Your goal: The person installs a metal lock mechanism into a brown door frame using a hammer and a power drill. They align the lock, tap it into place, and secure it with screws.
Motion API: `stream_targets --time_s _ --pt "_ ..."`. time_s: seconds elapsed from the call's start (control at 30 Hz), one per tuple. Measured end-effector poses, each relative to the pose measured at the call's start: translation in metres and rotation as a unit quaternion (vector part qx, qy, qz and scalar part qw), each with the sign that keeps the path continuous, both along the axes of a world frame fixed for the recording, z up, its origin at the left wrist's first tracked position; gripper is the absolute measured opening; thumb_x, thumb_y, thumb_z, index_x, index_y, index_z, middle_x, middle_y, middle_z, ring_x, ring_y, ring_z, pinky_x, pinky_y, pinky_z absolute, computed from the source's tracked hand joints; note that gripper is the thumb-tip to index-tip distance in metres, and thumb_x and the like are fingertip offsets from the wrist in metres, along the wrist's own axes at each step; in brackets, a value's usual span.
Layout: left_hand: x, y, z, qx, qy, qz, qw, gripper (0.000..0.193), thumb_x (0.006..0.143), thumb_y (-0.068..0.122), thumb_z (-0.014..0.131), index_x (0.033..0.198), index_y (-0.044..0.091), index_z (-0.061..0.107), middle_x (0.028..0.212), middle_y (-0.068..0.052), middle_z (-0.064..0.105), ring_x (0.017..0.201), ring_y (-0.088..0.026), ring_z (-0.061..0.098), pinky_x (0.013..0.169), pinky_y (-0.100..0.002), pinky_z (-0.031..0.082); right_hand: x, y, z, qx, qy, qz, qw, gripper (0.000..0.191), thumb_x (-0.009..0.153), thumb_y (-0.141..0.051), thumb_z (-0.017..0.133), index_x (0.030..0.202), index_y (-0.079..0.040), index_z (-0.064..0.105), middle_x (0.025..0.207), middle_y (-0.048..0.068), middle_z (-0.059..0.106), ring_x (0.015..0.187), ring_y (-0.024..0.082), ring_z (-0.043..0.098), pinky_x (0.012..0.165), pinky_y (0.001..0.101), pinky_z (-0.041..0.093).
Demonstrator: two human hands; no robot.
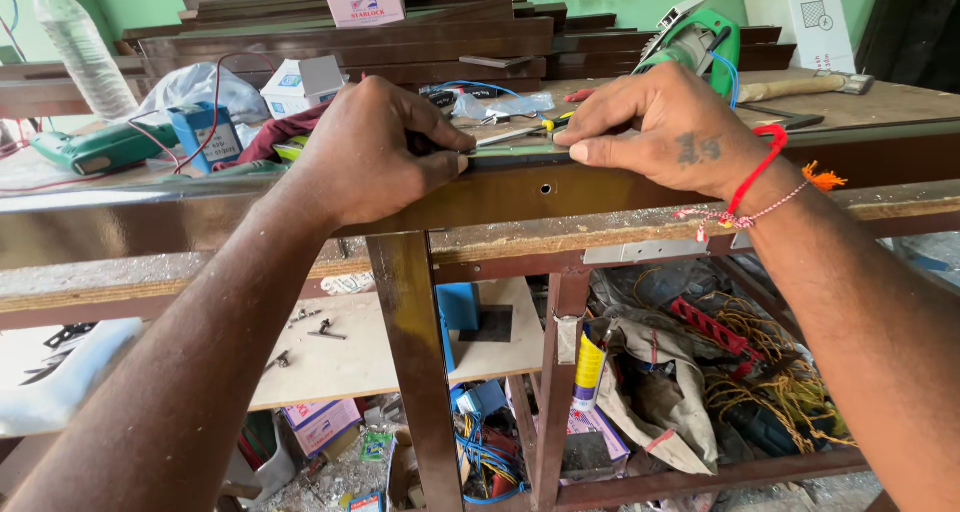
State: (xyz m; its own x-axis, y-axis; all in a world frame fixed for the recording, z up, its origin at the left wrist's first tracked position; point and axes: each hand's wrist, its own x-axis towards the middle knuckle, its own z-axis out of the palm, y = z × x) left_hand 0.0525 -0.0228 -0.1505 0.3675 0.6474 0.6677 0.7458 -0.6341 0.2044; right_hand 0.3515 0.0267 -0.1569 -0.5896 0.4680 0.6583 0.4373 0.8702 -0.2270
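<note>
Metal strip (520,153), thin and dark, is laid flat along the front edge of the bench (600,187), above a small hole. It is pinched at one end by the left hand (375,152) and pressed down by the right hand (655,122), likely so it stays straight. A green saw (695,40) sits behind.

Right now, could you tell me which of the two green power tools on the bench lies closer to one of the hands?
The bright green circular saw, just behind the right hand. The darker green tool lies at the bench's far left, well away from the left hand.
</note>
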Motion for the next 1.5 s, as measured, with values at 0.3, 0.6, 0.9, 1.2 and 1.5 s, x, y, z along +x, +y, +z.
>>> stream_targets --time_s 0.3,0.6,0.9,1.2,1.5 --pt "0.005 0.007 0.003 -0.075 -0.025 0.044 0.996 0.014 0.081 0.024 0.081 0.093 0.017 0.084 0.094 -0.004 0.082 0.081 -0.017 0.078 0.084 -0.034 0.059 0.003 0.007 0.006 -0.086 -0.013 0.011 0.996 0.022 0.08 -0.007 0.076 0.101 -0.006 0.082 0.104 0.008 0.079 0.112 0.021 0.071 0.099 0.0332 0.052" --pt "0.005 0.004 0.008 -0.11 -0.022 0.025 0.993 0.009 0.079 0.019 0.083 0.085 0.012 0.084 0.093 -0.003 0.082 0.085 -0.014 0.075 0.086 -0.034 0.057 0.007 0.016 0.009 -0.129 -0.01 0.077 0.989 0.023 0.08 -0.002 0.077 0.103 -0.003 0.082 0.101 0.007 0.076 0.113 0.019 0.066 0.103 0.0337 0.048" --pt "0.009 0.002 0.007 -0.119 -0.051 0.032 0.991 0.009 0.079 0.016 0.082 0.087 0.011 0.084 0.082 -0.005 0.082 0.071 -0.013 0.073 0.074 -0.03 0.057 0.001 0.014 0.012 -0.163 -0.004 0.02 0.986 0.021 0.08 -0.006 0.081 0.101 -0.005 0.082 0.093 0.003 0.073 0.092 0.014 0.067 0.088 0.027 0.052" --pt "0.008 0.003 0.004 -0.089 -0.033 0.017 0.995 0.01 0.08 0.016 0.08 0.088 0.011 0.084 0.081 -0.004 0.082 0.07 -0.011 0.074 0.074 -0.03 0.058 0.005 0.02 0.006 -0.164 0.013 0.007 0.986 0.019 0.081 -0.007 0.081 0.1 -0.005 0.082 0.096 0.004 0.078 0.092 0.013 0.07 0.088 0.027 0.055" --pt "0.008 0.003 0.004 -0.077 -0.026 0.053 0.995 0.01 0.08 0.019 0.08 0.087 0.013 0.083 0.082 -0.004 0.081 0.07 -0.013 0.075 0.075 -0.031 0.06 -0.014 -0.024 -0.001 0.155 -0.031 0.01 0.987 0.022 0.076 -0.019 0.086 0.094 -0.008 0.079 0.09 0.006 0.072 0.082 0.02 0.068 0.076 0.0334 0.056"
